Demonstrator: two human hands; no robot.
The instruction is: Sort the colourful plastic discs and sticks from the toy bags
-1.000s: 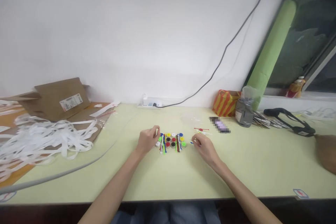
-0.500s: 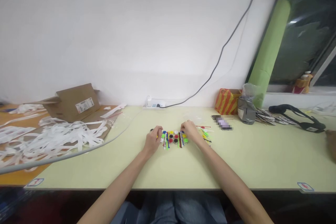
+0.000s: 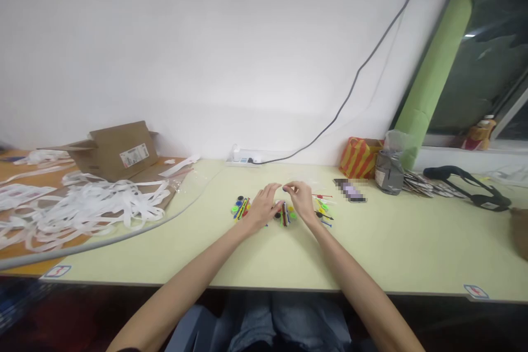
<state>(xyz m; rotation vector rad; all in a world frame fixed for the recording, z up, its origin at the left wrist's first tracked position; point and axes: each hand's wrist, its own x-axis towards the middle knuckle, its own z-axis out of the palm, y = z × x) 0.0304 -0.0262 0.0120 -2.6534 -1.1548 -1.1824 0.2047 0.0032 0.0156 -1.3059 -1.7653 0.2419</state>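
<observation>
Small coloured round discs and thin sticks lie in bunches on the pale table. A left bunch of sticks point(image 3: 242, 209) is beside my left hand point(image 3: 264, 208), which reaches over the middle pieces and hides many. Its fingers are stretched out, thumb apart, their tips close to my right fingertips. My right hand point(image 3: 300, 198) is pinched on a small dark disc point(image 3: 285, 189), raised a little above the table. Below, between the hands, lies a middle bunch of sticks point(image 3: 284, 215) with a green disc point(image 3: 292, 216) beside it. Loose sticks point(image 3: 324, 213) lie right of my right hand.
A phone point(image 3: 350, 191), a striped bag point(image 3: 358, 157), a grey pouch point(image 3: 388, 175) and a black strapped item point(image 3: 470, 184) are to the right. To the left are an open cardboard box point(image 3: 119, 148), tangled white strips point(image 3: 111, 198) and a grey cable point(image 3: 124, 242). A power strip point(image 3: 243, 158) sits against the wall.
My left hand has moved right and over the middle pieces, uncovering the left bunch. My right hand has lifted slightly, with a small dark disc now showing at its fingertips. The view has shifted slightly.
</observation>
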